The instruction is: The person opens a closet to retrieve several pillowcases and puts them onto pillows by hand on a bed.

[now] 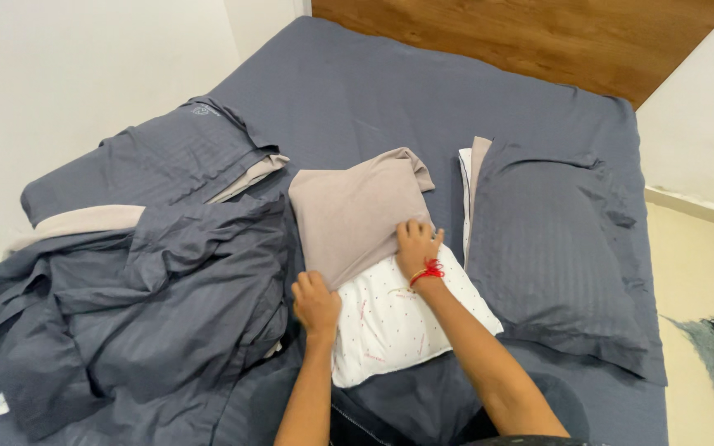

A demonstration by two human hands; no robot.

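We kneel at the foot of the bed [357, 91] with a white pillow [402, 330] lying in front of us, its far end already inside a taupe pillowcase [353, 215] and its near end bare. Our left hand [316, 301] sits at the left corner where cloth meets pillow, fingers curled shut on the pillowcase's edge — a grip that seems meant to keep that hem from slipping while the other side is worked. Our right hand [417, 248], a red thread [429, 271] around its wrist, lies on the opposite edge of the opening with fingers bent down over the hem; it looks pinched on the cloth, though we cannot tell how much fabric is under the fingertips. Having one hand at each side of the opening makes sense, since it holds the mouth of the case wide across the pillow's width. The pillow lies flat on the dark blue sheet, lengthwise toward us, so the bed carries its weight. Just to the right rests a pillow in a dark blue case [551, 248], parked out of the way, with another one [150, 161] at the upper left — and a rumpled blue cover [142, 314] is heaped beside our left arm.
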